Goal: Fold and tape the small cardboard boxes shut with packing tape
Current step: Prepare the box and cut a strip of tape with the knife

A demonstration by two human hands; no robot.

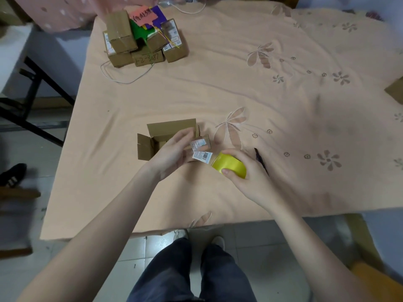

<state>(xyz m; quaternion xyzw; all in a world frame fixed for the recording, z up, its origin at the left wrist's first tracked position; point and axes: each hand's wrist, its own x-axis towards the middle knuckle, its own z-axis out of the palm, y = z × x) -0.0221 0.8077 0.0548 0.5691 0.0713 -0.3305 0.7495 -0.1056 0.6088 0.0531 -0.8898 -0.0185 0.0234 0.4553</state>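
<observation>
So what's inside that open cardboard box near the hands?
The open box shows only bare cardboard walls and raised flaps. The left hand covers much of the opening, so any contents there cannot be seen.

I see broad open cloth across the counter (283,94) to the right and middle, room enough for hands to sweep. The open box (157,138) blocks the near left, its flaps standing up. A dark blade-like thing (260,160) lies just right of the tape roll (229,167). The stacked boxes (144,42) and loose cord (126,79) crowd the far left corner.
</observation>
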